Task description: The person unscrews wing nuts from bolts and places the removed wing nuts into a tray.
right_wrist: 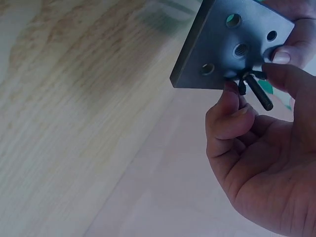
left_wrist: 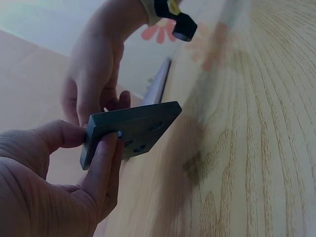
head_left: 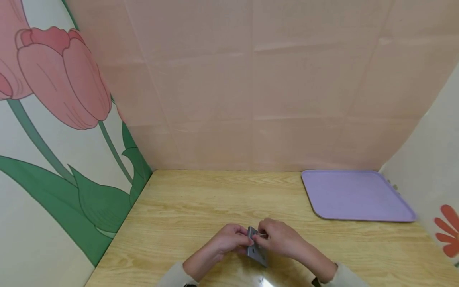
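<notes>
A perforated metal plate (right_wrist: 219, 47) is held tilted above the table (head_left: 197, 207), the fingers of the left hand (head_left: 229, 240) grasping the plate's left side. At the plate's right, the right hand (head_left: 281, 237) pinches a wing nut (right_wrist: 242, 86) around a projecting bolt (right_wrist: 261, 96). Beyond the plate, rightward, lies a purple tray (head_left: 358, 195).

Downward head view, dim wrist views close on apparently one plate (right_wrist: 224, 47)

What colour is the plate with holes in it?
The plate is dark grey, seen best in the right wrist view.
</notes>
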`<state>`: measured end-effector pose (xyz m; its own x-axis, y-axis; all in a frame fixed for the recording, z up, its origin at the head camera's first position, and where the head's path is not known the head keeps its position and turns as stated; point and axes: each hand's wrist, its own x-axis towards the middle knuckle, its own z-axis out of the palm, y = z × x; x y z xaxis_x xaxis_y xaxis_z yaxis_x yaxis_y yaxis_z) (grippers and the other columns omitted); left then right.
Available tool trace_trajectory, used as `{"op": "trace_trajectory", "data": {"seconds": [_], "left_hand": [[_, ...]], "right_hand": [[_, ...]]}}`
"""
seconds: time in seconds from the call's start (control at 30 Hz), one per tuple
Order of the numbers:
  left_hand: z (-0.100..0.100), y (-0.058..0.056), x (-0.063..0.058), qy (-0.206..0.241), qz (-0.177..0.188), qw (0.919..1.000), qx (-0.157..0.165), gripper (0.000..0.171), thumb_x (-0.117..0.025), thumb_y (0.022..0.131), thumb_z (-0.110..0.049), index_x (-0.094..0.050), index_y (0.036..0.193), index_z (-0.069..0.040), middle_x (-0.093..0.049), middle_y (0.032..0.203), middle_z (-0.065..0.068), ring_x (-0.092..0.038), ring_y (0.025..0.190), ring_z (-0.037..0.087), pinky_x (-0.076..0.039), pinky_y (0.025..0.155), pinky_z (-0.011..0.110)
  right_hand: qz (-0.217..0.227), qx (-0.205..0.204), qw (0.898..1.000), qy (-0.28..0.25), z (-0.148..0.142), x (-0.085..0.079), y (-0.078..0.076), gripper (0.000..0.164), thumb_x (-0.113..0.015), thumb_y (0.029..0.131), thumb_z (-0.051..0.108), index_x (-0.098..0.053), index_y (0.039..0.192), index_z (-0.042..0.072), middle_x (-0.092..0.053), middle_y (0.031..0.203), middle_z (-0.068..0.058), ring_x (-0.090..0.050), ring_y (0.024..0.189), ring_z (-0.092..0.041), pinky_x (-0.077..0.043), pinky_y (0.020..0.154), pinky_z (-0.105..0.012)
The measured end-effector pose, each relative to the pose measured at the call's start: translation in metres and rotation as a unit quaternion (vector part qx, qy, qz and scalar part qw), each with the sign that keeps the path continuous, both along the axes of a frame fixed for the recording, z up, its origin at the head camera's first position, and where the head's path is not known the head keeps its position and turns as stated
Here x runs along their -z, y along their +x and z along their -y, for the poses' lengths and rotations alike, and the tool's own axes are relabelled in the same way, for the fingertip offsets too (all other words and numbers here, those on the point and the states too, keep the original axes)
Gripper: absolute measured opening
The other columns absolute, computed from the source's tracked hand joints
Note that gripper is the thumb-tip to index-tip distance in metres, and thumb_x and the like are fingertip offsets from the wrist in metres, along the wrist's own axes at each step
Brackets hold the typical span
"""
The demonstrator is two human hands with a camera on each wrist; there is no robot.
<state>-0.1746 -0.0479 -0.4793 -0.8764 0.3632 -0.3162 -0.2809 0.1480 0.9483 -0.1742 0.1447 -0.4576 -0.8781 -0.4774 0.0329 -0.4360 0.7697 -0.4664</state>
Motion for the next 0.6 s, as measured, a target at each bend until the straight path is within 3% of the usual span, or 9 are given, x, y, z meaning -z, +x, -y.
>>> {"op": "trace_trajectory", "data": {"seconds": [0.2, 0.43, 0.6], "left_hand": [[-0.0001, -0.0001, -0.0016, 0.002, -0.002, 1.0, 0.001, 0.021, -0.068, 0.073, -0.002, -0.062, 0.093, 0.004, -0.067, 0.081, 0.006, -0.063, 0.071, 0.014, -0.054, 0.061, 0.028], [-0.0001, -0.001, -0.0002, 0.005, -0.002, 1.0, 0.004, 0.019, -0.067, 0.075, -0.003, -0.062, 0.091, 0.004, -0.066, 0.08, 0.005, -0.062, 0.069, 0.013, -0.053, 0.059, 0.027], [-0.0004, -0.0013, 0.0007, 0.001, 0.0, 1.0, 0.003, 0.018, -0.067, 0.075, -0.004, -0.063, 0.091, 0.004, -0.065, 0.079, 0.005, -0.062, 0.069, 0.013, -0.053, 0.059, 0.027]], "right_hand": [[-0.052, -0.037, 0.998, 0.002, -0.0026, -0.003, -0.0003, 0.018, -0.067, 0.082, 0.036, -0.061, 0.089, 0.021, -0.053, 0.082, 0.01, -0.052, 0.069, -0.004, -0.042, 0.055, -0.02], [-0.097, -0.085, 0.992, 0.001, -0.0029, -0.0029, -0.0004, 0.013, -0.07, 0.082, 0.024, -0.063, 0.093, 0.021, -0.054, 0.088, 0.01, -0.051, 0.066, 0.001, -0.042, 0.051, -0.016], [-0.116, -0.096, 0.989, -0.004, -0.0029, -0.0027, 0.0011, 0.016, -0.072, 0.08, 0.02, -0.062, 0.094, 0.022, -0.053, 0.089, 0.01, -0.052, 0.067, 0.001, -0.042, 0.051, -0.015]]}}
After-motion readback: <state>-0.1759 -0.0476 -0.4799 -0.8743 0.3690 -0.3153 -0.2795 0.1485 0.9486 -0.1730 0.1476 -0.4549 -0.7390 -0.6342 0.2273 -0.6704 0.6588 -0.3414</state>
